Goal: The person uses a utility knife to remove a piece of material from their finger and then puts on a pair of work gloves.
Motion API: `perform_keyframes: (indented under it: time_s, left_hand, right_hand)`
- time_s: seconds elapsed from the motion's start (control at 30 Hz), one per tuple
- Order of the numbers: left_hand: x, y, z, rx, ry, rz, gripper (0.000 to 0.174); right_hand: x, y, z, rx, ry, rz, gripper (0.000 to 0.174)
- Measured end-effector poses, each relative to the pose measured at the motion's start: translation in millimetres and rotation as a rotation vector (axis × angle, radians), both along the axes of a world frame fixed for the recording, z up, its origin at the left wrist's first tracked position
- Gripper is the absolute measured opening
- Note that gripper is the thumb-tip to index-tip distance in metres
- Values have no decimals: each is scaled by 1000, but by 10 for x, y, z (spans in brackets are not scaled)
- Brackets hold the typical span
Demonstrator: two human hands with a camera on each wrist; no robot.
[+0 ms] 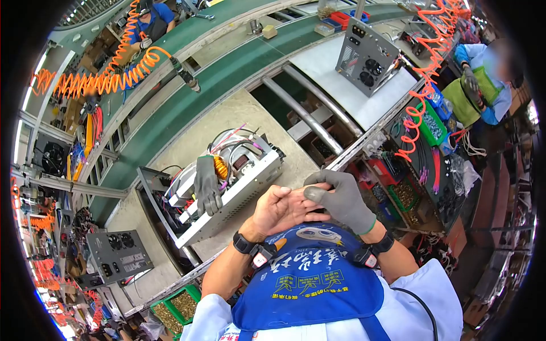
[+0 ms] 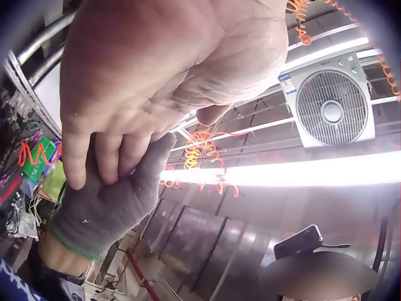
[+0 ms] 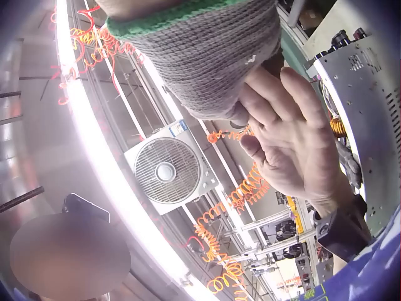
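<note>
My left hand (image 1: pixel 284 209) is bare, palm up, with its fingers stretched toward the right hand. My right hand (image 1: pixel 346 206) wears a grey glove with a green cuff. Its gloved thumb and fingers pinch the left hand's fingers from the far side. A second grey glove (image 1: pixel 207 184) lies limp on top of an open metal power-unit case (image 1: pixel 236 193), just beyond the left hand. Inside the case show a yellow-wound coil (image 1: pixel 220 167) and several wires. Both hands are held close in front of the blue apron (image 1: pixel 310 278).
A finished-looking grey unit with two fans (image 1: pixel 368 55) stands on the white surface at the back right, another (image 1: pixel 119 257) at the left. Metal rollers (image 1: pixel 313 108) cross the bench. An air screwdriver (image 1: pixel 186 77) hangs from an orange coiled hose. Green bins of screws (image 1: pixel 185 306) sit low in front.
</note>
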State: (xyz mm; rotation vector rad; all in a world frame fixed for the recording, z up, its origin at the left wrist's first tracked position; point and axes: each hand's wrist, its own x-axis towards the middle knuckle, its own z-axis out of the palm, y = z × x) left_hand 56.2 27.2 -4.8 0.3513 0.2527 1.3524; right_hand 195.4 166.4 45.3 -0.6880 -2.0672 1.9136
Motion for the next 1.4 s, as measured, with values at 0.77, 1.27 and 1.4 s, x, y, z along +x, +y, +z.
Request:
perform_keyframes:
  time_s: [0.77,1.27,1.4]
  left_hand:
    - [43,17,-14,10,269,118,61]
    - [59,81,-7,-30,281,149,50]
    - [91,115,16,-11,358,101,50]
  right_hand:
    - [31,-92,-72,-26,47,-45,24]
    - [57,-107,-106,-45,53,-83,24]
    - [149,-158,-48,-243,48,-152,25]
